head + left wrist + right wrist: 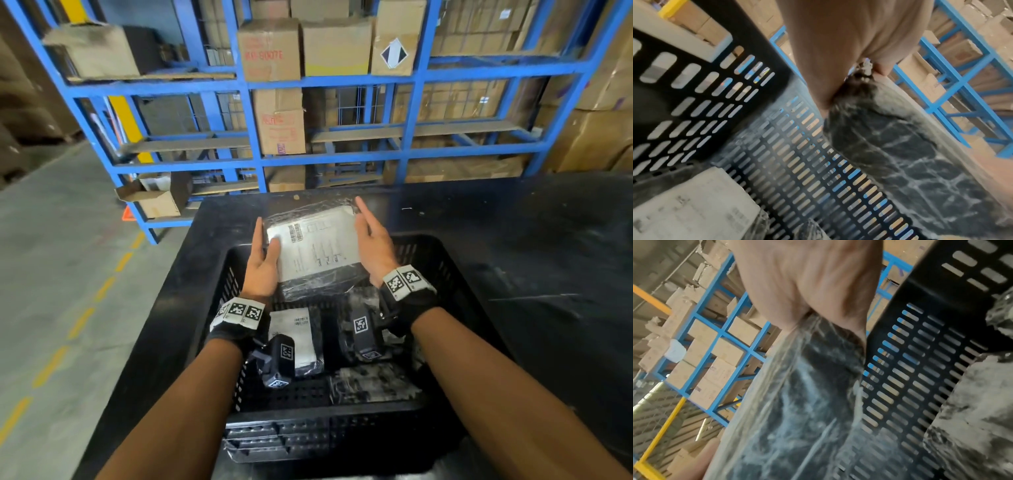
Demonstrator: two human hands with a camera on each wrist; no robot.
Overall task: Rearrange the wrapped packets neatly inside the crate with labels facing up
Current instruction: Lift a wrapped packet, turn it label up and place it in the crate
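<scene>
The person holds a large wrapped packet (317, 251) over the far end of the black crate (445, 270), label up. The left hand (262, 263) grips its left edge, thumb on the label; the right hand (371, 246) presses flat-fingered against the right edge. To place it well, the packet should go down level, square to the crate's walls, and the slack film should be kept from folding beneath it. The packet is dark, bound in crinkled clear film, with a white barcoded label covering most of its top. Below lie a smaller packet (296, 337) with its label up and others that seem, through blur, to show only film. The crate sits on a dark tabletop (548, 240).
</scene>
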